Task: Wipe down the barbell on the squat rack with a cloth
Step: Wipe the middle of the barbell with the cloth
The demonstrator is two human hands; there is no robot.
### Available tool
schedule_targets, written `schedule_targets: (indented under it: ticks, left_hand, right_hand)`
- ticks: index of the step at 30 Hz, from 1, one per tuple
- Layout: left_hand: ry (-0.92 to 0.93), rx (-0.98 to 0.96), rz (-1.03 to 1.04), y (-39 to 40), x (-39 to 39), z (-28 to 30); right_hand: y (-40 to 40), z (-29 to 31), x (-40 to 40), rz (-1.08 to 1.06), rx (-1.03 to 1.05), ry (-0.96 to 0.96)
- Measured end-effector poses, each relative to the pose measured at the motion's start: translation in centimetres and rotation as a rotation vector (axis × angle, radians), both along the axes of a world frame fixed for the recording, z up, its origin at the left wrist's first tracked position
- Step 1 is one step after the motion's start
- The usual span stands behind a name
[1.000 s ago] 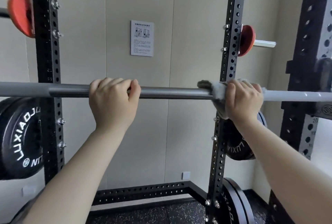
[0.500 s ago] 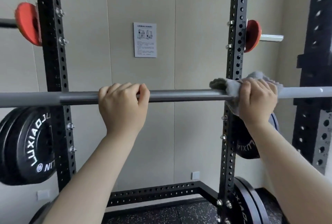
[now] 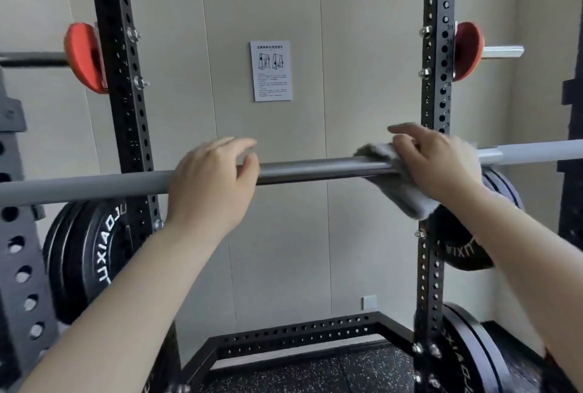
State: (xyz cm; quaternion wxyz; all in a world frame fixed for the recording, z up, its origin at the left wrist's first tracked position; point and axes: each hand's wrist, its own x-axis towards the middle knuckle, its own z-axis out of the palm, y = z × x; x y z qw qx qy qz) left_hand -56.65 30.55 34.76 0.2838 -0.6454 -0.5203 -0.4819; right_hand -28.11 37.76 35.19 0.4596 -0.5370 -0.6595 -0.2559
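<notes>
Head view, left hand (image 3: 209, 178) fingers loose over barbell (image 3: 315, 168), right hand (image 3: 438, 159) fingers straight, pressing cloth (image 3: 407, 194) on bar

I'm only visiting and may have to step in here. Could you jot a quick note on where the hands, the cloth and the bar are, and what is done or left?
Left hand: fingers relaxed and open over the barbell, not gripping it.
Right hand: fingers straight, resting on the grey cloth, which is draped over the bar beside the right upright.
The bar lies across the squat rack, roughly at chest height in this view.
Done: cannot tell from this picture how much has been wiped.
Left: probably take hold of the cloth again and run it along the bar toward the left end.
</notes>
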Motion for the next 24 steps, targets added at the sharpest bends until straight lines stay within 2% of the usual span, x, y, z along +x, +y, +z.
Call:
schedule_targets:
  ticks: [3, 6, 9, 12, 13, 15, 17, 18, 19, 21, 24]
  left_hand:
    - [-0.034, -0.053, 0.168, -0.9, -4.5, 0.5]
    - [-0.030, -0.139, 0.294, -0.8, -6.3, 0.1]
    - [-0.040, -0.108, 0.274, -1.1, -6.4, -0.3]
    - [-0.015, -0.073, 0.258, -0.8, -6.9, -0.5]
    - [-0.014, -0.058, 0.257, -0.8, -6.9, -0.6]
    - [-0.027, -0.028, 0.257, -0.5, -6.8, -0.8]
    - [-0.033, 0.010, 0.246, -0.3, -6.6, -1.1]
    - [-0.037, 0.021, 0.237, -0.2, -6.6, -1.1]
    - [-0.031, 0.022, 0.231, -0.1, -6.7, -1.1]
    - [0.014, -0.010, 0.213, -0.3, -7.3, -1.1]
    - [0.121, -0.057, 0.138, -0.8, -8.4, -1.1]
  right_hand:
    - [-0.3, -0.2, -1.9, -0.145, 0.098, 0.217]
    - [-1.2, -2.2, -9.6, -0.097, 0.202, 0.351]
    - [-2.2, -4.1, -14.8, -0.004, 0.313, 0.202]
    - [-1.9, -4.3, -11.1, 0.122, 0.396, -0.067]
    - [-1.7, -4.4, -9.3, 0.138, 0.407, -0.074]
    - [-1.5, -4.3, -7.9, 0.103, 0.404, 0.178]
    - [-1.6, -3.5, -11.1, 0.011, 0.351, 0.527]
    - [-1.8, -3.1, -13.8, -0.007, 0.329, 0.600]
    - [-2.3, -2.9, -17.0, 0.006, 0.327, 0.581]
    - [-3.6, -3.7, -22.8, 0.106, 0.355, 0.420]
    - [-4.3, -4.3, -23.4, 0.216, 0.400, 0.083]
